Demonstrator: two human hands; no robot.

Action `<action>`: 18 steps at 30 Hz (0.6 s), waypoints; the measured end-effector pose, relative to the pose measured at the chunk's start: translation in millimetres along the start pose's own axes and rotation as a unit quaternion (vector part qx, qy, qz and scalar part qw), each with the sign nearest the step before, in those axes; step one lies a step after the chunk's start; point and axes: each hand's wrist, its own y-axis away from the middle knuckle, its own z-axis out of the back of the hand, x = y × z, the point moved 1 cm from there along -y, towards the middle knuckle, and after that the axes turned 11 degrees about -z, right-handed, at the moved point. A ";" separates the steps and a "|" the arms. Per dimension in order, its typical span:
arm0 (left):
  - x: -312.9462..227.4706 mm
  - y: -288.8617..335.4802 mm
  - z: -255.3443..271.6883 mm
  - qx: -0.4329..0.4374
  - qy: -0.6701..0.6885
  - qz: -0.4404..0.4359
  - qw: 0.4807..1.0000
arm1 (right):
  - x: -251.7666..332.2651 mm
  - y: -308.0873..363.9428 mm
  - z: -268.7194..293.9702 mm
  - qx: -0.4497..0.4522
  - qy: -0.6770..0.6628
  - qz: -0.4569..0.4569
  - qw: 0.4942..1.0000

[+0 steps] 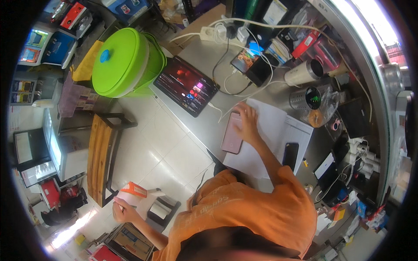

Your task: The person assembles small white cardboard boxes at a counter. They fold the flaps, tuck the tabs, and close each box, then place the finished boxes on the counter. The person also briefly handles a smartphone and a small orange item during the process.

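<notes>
Counter point(198, 56) holds white papers point(276, 130) toward three o'clock, a tablet point(185, 87) at eleven and, across the papers' nine-o'clock edge, a pink phone point(231, 142). The right hand point(248, 119) lies over it, grip loosely spread; the left hand point(124, 212), near eight, curls, contents unclear.

Free passage: tiled floor point(152, 145) between wooden bench point(100, 152) and steel table point(208, 127); tabletop strip between tablet point(185, 87) and pink phone point(232, 138). Obstacles: white cable point(213, 105) in that strip; green bucket point(124, 65) beside tablet.
</notes>
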 end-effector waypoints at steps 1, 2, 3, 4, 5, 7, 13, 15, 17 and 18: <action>-2.4 -3.7 -4.5 -0.002 0.011 -0.005 1.000 | 2.7 19.2 4.7 0.040 -0.001 -0.016 0.999; -4.5 -6.8 -8.2 -0.001 0.022 -0.003 1.000 | 4.4 35.3 9.5 0.078 -0.002 -0.033 0.996; -6.1 -9.9 -12.4 -0.003 0.024 -0.020 0.999 | 5.2 45.1 13.0 0.103 -0.008 -0.037 0.994; -7.3 -12.2 -16.0 0.001 0.028 -0.031 0.999 | 5.8 50.9 14.7 0.121 -0.003 -0.045 0.992; -8.3 -13.5 -20.0 0.006 0.031 -0.030 0.999 | 6.8 54.4 15.5 0.129 -0.002 -0.039 0.991; -9.2 -14.4 -25.2 0.003 0.036 -0.038 0.999 | 10.2 54.6 11.7 0.136 0.010 -0.035 0.990; -11.0 -11.3 -24.5 0.018 0.025 -0.043 0.999 | 30.5 30.8 -20.1 0.093 0.062 0.021 0.994; -12.4 -10.7 -21.8 0.004 0.019 -0.047 0.999 | 32.3 12.4 -22.3 0.060 0.045 0.066 0.995; -13.4 -9.9 -19.2 -0.009 0.016 -0.049 0.999 | 28.6 -12.9 -19.0 0.012 0.018 0.052 0.998; -13.5 -9.2 -18.3 -0.008 0.013 -0.042 0.999 | 26.6 -26.1 -16.7 -0.010 -0.005 0.040 0.999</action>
